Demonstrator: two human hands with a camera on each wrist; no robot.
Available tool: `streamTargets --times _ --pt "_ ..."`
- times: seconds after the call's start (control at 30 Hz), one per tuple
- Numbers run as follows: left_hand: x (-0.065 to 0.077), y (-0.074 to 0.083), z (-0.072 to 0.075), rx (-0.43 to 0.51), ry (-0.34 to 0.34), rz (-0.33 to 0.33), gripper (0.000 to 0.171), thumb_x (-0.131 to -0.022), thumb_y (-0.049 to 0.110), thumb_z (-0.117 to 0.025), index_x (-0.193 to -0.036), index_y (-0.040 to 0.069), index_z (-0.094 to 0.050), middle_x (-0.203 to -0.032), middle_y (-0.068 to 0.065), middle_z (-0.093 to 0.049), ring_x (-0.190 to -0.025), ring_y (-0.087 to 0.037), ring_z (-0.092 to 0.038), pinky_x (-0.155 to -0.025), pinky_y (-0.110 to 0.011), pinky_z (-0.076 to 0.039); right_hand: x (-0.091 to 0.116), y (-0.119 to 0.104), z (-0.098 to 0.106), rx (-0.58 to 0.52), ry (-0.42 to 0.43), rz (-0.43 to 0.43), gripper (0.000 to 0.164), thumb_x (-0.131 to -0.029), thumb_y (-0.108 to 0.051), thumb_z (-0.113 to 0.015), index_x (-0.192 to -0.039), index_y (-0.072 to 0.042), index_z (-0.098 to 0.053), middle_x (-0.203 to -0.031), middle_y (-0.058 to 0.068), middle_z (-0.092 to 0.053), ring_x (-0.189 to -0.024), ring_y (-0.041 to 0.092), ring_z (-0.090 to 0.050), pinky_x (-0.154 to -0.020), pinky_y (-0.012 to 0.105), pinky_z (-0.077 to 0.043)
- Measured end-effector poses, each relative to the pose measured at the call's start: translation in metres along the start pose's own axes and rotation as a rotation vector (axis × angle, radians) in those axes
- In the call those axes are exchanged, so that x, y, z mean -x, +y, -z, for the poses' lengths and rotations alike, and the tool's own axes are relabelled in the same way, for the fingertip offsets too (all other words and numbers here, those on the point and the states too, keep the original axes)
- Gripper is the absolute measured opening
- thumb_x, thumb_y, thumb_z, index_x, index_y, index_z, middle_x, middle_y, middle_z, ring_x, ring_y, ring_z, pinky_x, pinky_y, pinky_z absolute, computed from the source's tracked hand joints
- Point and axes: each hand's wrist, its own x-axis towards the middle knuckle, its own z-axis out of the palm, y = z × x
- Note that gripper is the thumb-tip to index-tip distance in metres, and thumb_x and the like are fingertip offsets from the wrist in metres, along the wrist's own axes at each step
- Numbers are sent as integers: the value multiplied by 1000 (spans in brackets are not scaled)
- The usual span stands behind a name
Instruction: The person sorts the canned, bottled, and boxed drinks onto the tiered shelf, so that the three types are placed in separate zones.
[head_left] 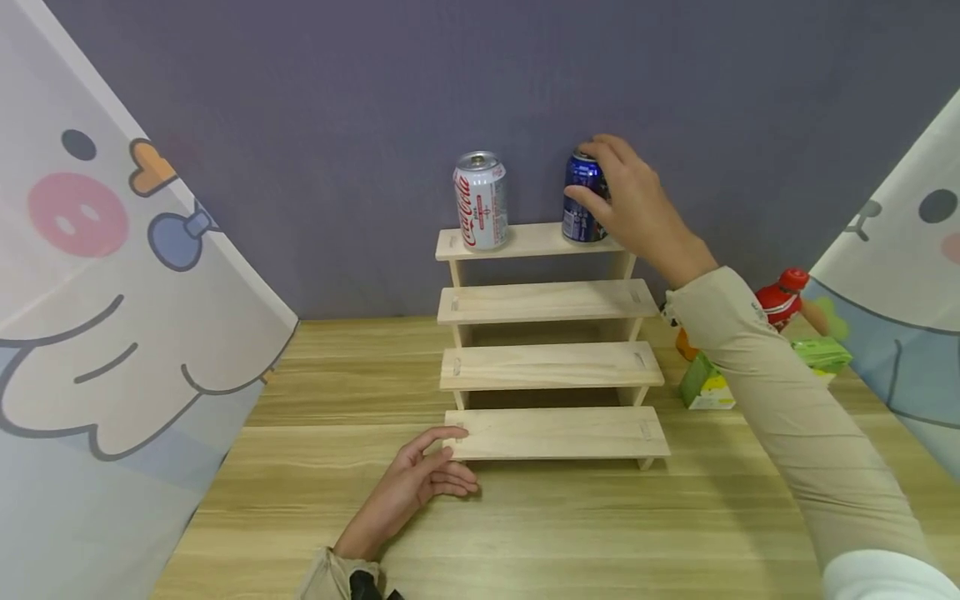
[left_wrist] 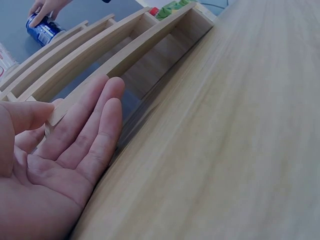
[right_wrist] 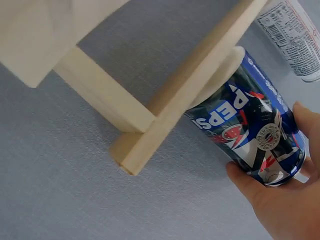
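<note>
A four-step wooden display rack (head_left: 551, 365) stands on the table against the grey backdrop. On its top step, toward the right end, a blue Pepsi can (head_left: 581, 200) stands upright. My right hand (head_left: 641, 208) grips that can near its top, thumb on one side and fingers on the other; the right wrist view shows the Pepsi can (right_wrist: 255, 125) with its base at the step. At the lowest step's left front corner, my left hand (head_left: 416, 483) pinches the wood between thumb and index finger, its other fingers extended. A white Coca-Cola can (head_left: 481, 202) stands on the top step's left end.
Right of the rack, partly behind my right sleeve, are a red-capped bottle (head_left: 783, 296), a green-and-white carton (head_left: 707, 385) and a green packet (head_left: 821, 354). Cartoon-printed white panels (head_left: 112, 250) border the table on both sides.
</note>
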Motion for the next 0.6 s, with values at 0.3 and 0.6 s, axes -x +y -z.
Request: streamTargets --times 0.3,0.6 --pt "-1 1 0 -14 29 46 41 -110 16 -37 -148 0 -36 -105 -21 -72 -100 -37 -70 -88 -49 -57 0 5 -4 26 22 20 61 -102 -38 -55 -153 -10 -36 -160 14 -27 -146 33 -28 -115 57 -31" --pt "-2 0 0 0 6 10 39 -110 12 -35 -147 -1 -38 -104 -24 -72 -98 -37 -71 -86 -47 -58 10 7 -6 72 46 50 65 -101 -36 -57 -156 -17 -28 -164 14 -14 -150 34 -14 -114 61 -30"
